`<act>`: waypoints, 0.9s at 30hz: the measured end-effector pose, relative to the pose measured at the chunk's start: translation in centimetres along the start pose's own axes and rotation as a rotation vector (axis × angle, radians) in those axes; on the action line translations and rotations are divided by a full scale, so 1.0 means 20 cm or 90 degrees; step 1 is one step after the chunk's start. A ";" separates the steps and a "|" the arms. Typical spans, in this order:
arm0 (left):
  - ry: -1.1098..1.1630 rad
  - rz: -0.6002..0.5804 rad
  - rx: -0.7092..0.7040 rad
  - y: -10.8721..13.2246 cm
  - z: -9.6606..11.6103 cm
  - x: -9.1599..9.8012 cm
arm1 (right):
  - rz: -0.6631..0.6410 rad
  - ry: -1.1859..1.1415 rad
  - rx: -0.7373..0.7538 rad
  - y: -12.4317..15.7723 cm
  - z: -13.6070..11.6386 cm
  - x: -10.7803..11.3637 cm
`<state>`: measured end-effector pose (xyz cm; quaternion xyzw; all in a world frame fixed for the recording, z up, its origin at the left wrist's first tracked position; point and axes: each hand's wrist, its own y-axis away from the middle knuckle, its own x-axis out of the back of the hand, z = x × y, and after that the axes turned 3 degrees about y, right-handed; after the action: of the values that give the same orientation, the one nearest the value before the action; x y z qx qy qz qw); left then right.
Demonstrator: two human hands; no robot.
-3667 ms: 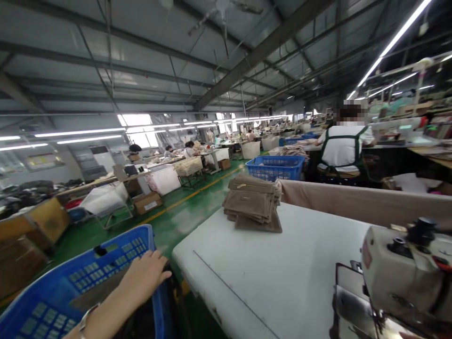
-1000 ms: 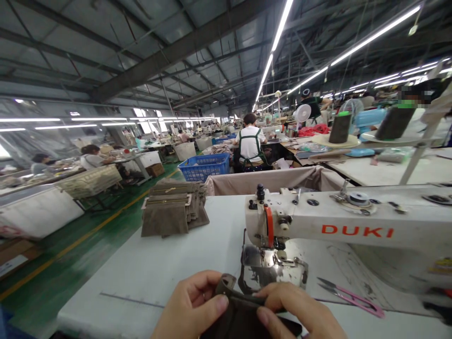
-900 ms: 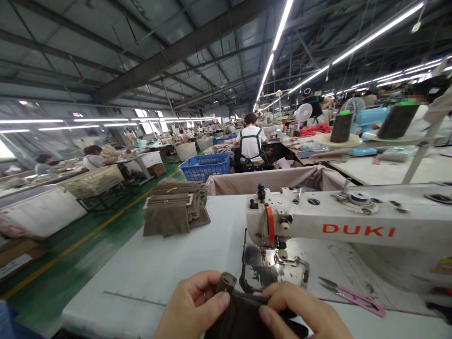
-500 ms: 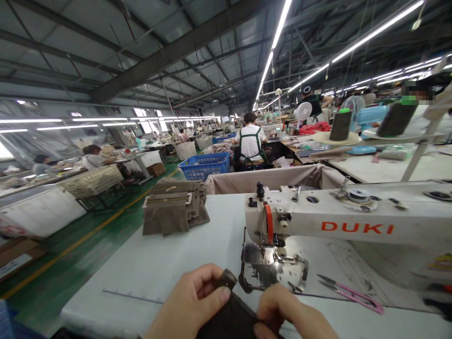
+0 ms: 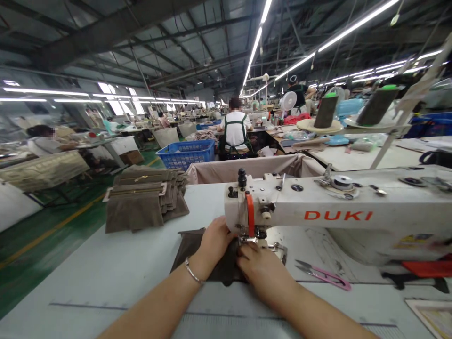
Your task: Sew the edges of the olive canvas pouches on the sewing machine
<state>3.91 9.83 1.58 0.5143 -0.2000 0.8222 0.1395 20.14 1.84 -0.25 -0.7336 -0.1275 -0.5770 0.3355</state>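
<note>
A dark brown fabric piece [image 5: 190, 247] lies on the sewing machine's bed with one edge at the presser foot [image 5: 248, 240]. My left hand [image 5: 215, 242], a silver bangle at its wrist, grips the piece left of the needle area; its fingertips are partly hidden by the white sewing machine [image 5: 282, 212]. Close in front of the foot, my right hand [image 5: 259, 266] has curled fingers pressed together on the fabric's right edge. Pink-handled thread snips [image 5: 326, 275] rest on the bed to the right of that hand.
A stack of brown zippered fabric pieces [image 5: 134, 212] sits at the table's left. Behind the machine is a cloth-lined bin [image 5: 219, 172], with a blue basket [image 5: 187, 154] beyond. Thread cones [image 5: 325, 112] stand at right. A co-worker [image 5: 236, 129] sits ahead, back turned.
Both hands have moved forward from the table's near edge, carrying the fabric piece to the presser foot, where it now lies flat. The view has turned slightly right.
</note>
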 end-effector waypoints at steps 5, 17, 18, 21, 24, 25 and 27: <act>0.005 -0.049 -0.096 0.15 0.07 -0.04 | 0.007 -0.030 0.024 0.13 0.03 -0.01; 0.074 -0.100 -0.223 0.21 -0.04 -0.01 | 0.138 -0.102 -0.022 0.15 -0.01 -0.08; 0.082 -0.101 -0.228 0.20 -0.05 0.00 | 0.133 -0.111 -0.030 0.15 -0.02 -0.08; 0.091 -0.106 -0.233 0.20 -0.05 -0.01 | 0.125 -0.143 -0.043 0.15 -0.01 -0.06; 0.062 -0.095 -0.225 0.22 -0.01 -0.03 | 0.142 -0.160 -0.036 0.16 0.00 -0.03; 0.052 -0.091 -0.223 0.23 0.01 -0.03 | 0.147 -0.163 -0.033 0.16 0.00 -0.02; 0.038 -0.087 -0.226 0.25 0.02 -0.04 | 0.149 -0.167 -0.031 0.17 0.00 -0.01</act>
<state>2.46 5.25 0.22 0.4692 -0.3025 0.7776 0.2895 21.99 -0.55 -1.61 -0.8203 -0.0700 -0.4362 0.3631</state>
